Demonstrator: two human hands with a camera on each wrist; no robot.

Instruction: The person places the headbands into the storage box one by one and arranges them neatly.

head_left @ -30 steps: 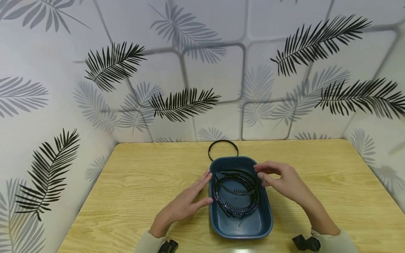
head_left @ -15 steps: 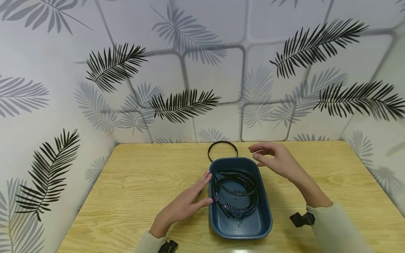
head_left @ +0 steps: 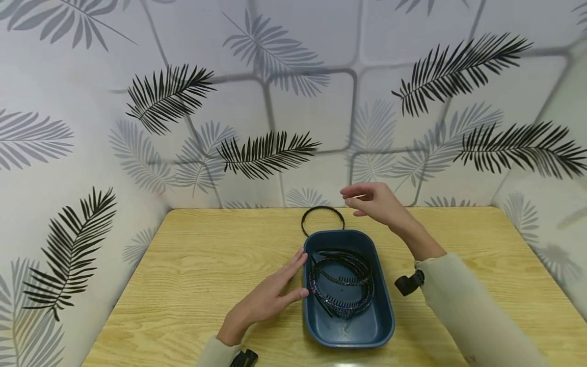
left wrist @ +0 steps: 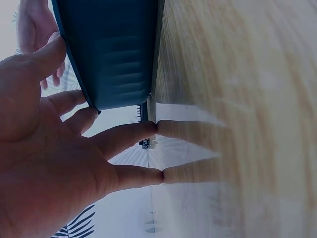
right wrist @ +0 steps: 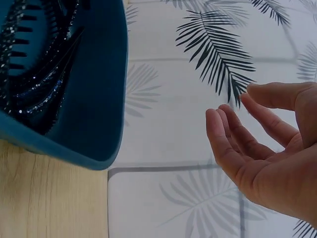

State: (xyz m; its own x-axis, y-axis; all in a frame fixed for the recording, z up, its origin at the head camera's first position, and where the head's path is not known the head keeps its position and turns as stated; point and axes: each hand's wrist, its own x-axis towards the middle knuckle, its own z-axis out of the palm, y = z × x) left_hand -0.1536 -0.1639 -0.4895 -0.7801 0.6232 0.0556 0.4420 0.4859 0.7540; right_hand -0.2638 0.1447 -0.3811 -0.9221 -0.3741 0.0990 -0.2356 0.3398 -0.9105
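Note:
A dark blue plastic basket stands on the wooden table and holds several black headbands, some glittery and toothed. My left hand touches the basket's left side, its thumb and fingertips at the rim. In the left wrist view, two fingers of that hand reach down to the table top. Past the basket's far end, my right hand hovers with bent, parted fingers and nothing between them. A thin black headband lies behind the basket, just left of the right fingertips.
The wooden table ends at a leaf-patterned wall right behind the loose headband. Side walls with the same pattern flank it. Dark wrist devices sit at both sleeves.
My right hand has left the basket's right rim and moved up and away, toward the headband at the back. The left hand and the basket have stayed put.

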